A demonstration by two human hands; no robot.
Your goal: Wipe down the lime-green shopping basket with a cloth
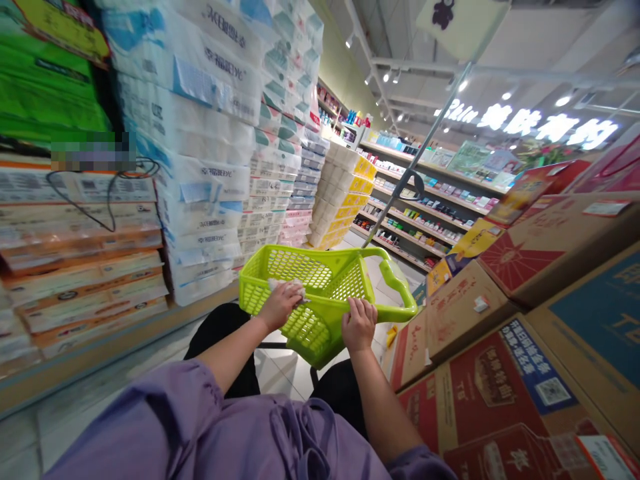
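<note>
A lime-green plastic shopping basket (pixel 320 340) with perforated walls lies tilted in front of my body, between and above my knees. Its long handle (pixel 397 283) points to the right. My left hand (pixel 281 303) presses a crumpled white cloth (pixel 295 285) against the basket's near rim; whether it is cloth or tissue is hard to make out. With fingers curled over the rim near the handle end, my right hand (pixel 359 323) grips the basket. The inside of the basket that shows holds nothing.
Tall stacks of wrapped tissue packs (pixel 210 167) stand close on the left. Printed cardboard boxes (pixel 495 387) are piled close on the right. Beyond the basket, a metal pole (pixel 425 147) rises from the aisle, with stocked shelves (pixel 425 200) behind it.
</note>
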